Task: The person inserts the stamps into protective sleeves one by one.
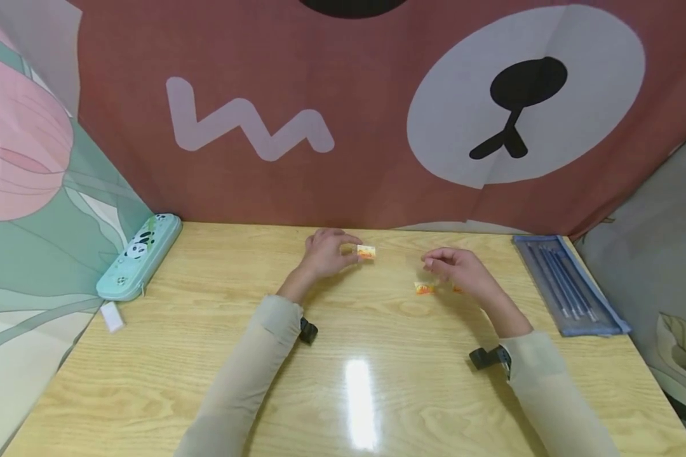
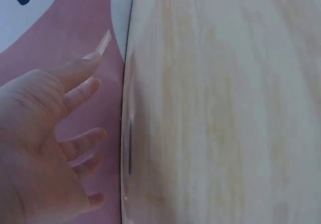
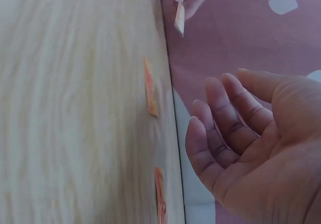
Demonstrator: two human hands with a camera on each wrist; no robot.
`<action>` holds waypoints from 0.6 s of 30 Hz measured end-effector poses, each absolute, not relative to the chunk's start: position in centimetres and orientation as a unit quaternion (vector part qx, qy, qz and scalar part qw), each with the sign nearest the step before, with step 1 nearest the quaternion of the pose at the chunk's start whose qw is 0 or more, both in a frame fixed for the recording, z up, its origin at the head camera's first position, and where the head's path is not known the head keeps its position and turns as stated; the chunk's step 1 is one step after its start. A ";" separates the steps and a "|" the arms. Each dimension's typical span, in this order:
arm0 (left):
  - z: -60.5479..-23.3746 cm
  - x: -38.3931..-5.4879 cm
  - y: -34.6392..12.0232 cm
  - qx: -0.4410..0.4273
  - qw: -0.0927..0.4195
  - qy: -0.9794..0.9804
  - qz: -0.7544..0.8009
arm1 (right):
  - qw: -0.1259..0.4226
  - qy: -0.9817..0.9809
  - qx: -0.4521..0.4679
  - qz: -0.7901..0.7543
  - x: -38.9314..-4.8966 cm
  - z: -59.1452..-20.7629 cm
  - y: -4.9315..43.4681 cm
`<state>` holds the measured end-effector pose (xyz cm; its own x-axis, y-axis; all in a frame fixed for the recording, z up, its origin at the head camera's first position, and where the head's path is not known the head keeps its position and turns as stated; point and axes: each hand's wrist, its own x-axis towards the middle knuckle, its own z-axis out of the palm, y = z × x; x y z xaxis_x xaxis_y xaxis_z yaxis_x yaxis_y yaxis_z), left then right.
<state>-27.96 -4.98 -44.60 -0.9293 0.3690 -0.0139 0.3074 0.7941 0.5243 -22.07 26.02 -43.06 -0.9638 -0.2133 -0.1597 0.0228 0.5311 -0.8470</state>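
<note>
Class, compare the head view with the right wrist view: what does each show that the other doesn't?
Only the head view: the panda pencil case, white block and blue-edged pouch. Only the right wrist view: the palm of the right hand. Both: the right hand, the left hand holding an orange-printed card, two more cards and the wooden table.

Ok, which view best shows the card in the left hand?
The head view: the card shows its orange-printed face there. The left wrist view has it nearly edge-on; the right wrist view, a narrow slanted sliver.

Wood-grain table [image 1: 131, 381], light glare [image 1: 360, 403]; reddish-brown cartoon backdrop [image 1: 366, 82] behind.
</note>
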 end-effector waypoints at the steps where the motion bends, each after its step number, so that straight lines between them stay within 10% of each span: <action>1: -44.7 -28.0 -5.0 0.178 0.059 0.946 0.263 | 0.126 0.873 -0.059 -0.467 -22.0 -43.2 26.1; 18: -45.2 -27.8 -4.8 0.174 0.076 0.959 0.208 | 0.057 0.958 -0.211 -0.185 -21.7 -44.8 28.7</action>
<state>-27.84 -4.75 -45.17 -0.9277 0.3663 -0.0729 0.3030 0.8523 0.4264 -21.71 28.75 -44.80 -0.9045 -0.4253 -0.0310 -0.3834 0.8428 -0.3776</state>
